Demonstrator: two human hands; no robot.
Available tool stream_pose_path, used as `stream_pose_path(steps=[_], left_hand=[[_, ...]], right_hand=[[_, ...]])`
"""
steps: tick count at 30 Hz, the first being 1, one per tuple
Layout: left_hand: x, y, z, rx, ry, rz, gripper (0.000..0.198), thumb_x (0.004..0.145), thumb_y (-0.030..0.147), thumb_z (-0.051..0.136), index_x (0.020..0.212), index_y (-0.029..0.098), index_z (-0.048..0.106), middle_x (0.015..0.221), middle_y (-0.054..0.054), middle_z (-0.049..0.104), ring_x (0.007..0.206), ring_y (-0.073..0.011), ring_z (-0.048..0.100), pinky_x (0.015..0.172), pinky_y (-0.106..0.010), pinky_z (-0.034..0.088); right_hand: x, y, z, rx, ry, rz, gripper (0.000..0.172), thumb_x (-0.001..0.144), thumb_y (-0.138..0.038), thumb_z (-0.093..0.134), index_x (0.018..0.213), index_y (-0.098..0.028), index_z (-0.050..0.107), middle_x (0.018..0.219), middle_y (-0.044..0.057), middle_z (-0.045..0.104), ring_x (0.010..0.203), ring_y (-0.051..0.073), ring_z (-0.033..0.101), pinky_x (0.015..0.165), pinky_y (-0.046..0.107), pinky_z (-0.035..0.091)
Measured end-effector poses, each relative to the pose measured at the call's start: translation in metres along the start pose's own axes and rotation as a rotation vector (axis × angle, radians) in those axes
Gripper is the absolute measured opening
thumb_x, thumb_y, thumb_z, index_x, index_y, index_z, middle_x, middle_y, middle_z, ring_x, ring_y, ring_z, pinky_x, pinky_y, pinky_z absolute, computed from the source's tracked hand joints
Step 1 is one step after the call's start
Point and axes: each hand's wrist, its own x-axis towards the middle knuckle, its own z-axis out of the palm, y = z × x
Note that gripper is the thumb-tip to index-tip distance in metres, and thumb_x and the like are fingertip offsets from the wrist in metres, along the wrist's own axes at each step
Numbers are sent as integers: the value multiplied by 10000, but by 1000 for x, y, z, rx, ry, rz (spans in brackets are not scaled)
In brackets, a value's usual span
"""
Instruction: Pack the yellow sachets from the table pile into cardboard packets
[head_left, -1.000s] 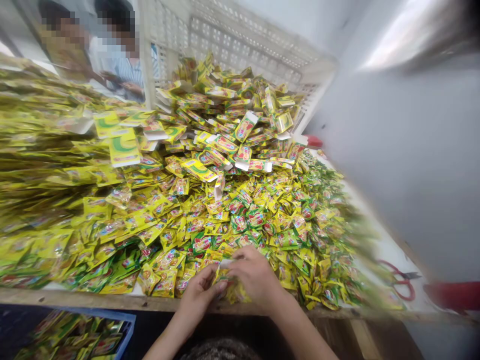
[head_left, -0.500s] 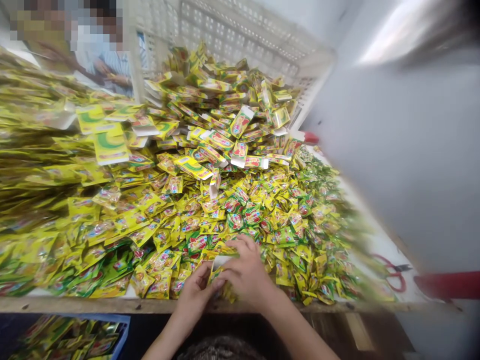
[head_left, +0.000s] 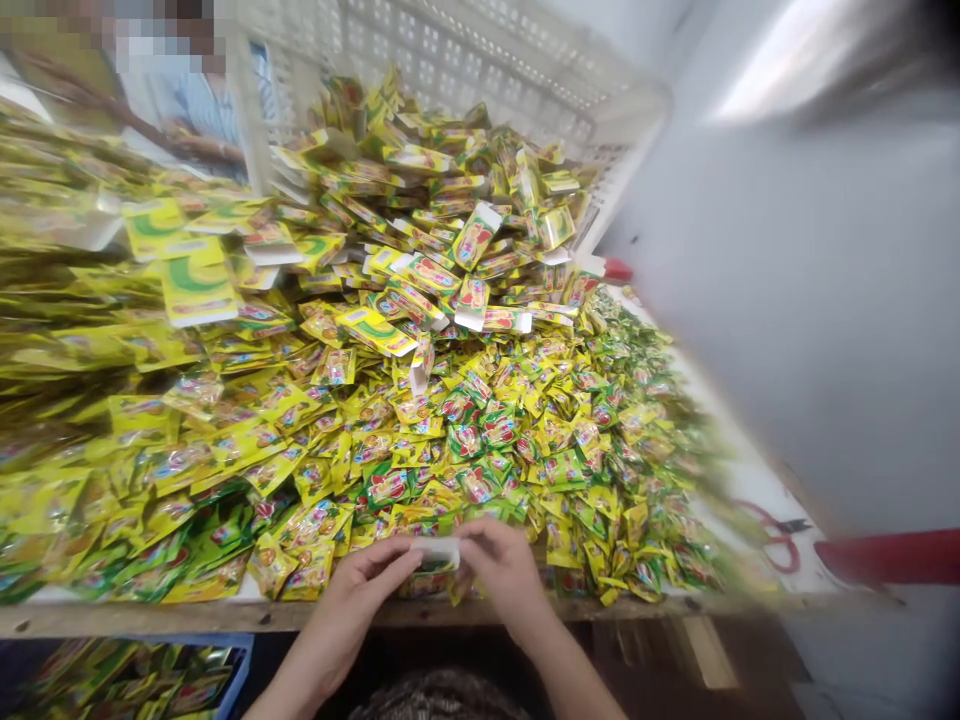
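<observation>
Both hands meet low over the front edge of the worktop (head_left: pixel 150 618), with a small box (head_left: pixel 439 550) between them, its white end upward. The fingers of the left hand (head_left: pixel 356 598) pinch its left side, and those of the right hand (head_left: pixel 508 575) close at its right side (their exact grip is partly hidden). Shiny packets (head_left: pixel 499 425) crowd right up to the hands, and beyond them a heap of cartons (head_left: pixel 427 272) spills from a white crate (head_left: pixel 480 50), lying between the hands and its walls. To the right, red-handled scissors (head_left: pixel 793 527) lie on the worktop near a red object (head_left: pixel 892 556), with the wall (head_left: pixel 787 330) alongside. A blue bin (head_left: pixel 241 668) holding more packs sits below at left; another person's arm (head_left: pixel 206 149) shows beyond the heap.
</observation>
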Motion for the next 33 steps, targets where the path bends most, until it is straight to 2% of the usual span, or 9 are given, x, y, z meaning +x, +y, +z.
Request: stream_pose_path(steps=[4,8,10,13,17,22,27,30,33], left_hand=[[-8,21,1,-4,-49,-38,256,730,327,737,957,210,739,1029,-63,734,1018,-242,618,920,-313,438],[-12,21,9,14,-122,-23,251,710,305,753,933,195,724,996,-67,727,993,-239,633,899,-319,467],[-9,14,8,33,-51,31,250,736,328,736,953,206,718,1019,-61,725,1008,-233,635,918,-324,473],[-1,-1,1,97,115,135,258,752,371,724,965,228,730,1053,-52,732,1042,-239,636,967,-347,468],[5,-14,-4,242,194,246,254,775,396,704,977,247,743,1076,-41,734,1064,-240,639,1015,-368,451],[13,-12,-2,339,173,329,306,818,373,666,1105,268,686,1108,-38,713,1006,-214,662,922,-345,526],[18,-10,-11,571,65,672,172,845,238,647,992,278,727,999,-24,726,964,-192,667,872,-305,544],[17,-16,-19,651,28,784,262,842,179,644,1078,282,695,1071,-32,715,1019,-198,659,916,-320,535],[19,-29,-24,685,5,838,299,824,161,658,1106,260,671,1167,-55,680,1095,-219,631,961,-351,518]], right_hand=[[-3,5,3,167,-45,-17,201,672,-313,785,823,-192,729,716,-11,602,535,98,554,522,224,463],[5,8,6,247,-148,179,192,584,-186,793,744,-171,688,580,-60,517,432,39,363,396,153,267],[9,5,9,120,-79,86,135,605,-183,770,719,-173,699,597,-49,525,456,50,383,407,157,296],[13,-2,13,-106,10,-173,130,711,-259,731,825,-204,763,782,21,617,608,108,526,508,201,447],[15,-3,14,-114,26,-168,199,794,-370,679,848,-206,777,834,46,629,557,120,575,473,243,516],[19,10,16,-82,115,-167,127,746,-299,738,829,-205,759,788,14,621,504,114,604,453,238,534],[16,14,13,-95,117,-317,99,735,-275,763,812,-213,766,838,44,649,627,156,647,485,250,558],[13,16,12,-191,113,-450,106,741,-214,764,846,-225,763,882,53,670,768,180,664,651,289,577],[9,20,15,-344,134,-606,121,811,-177,694,904,-224,754,909,63,672,878,180,651,793,305,547]])
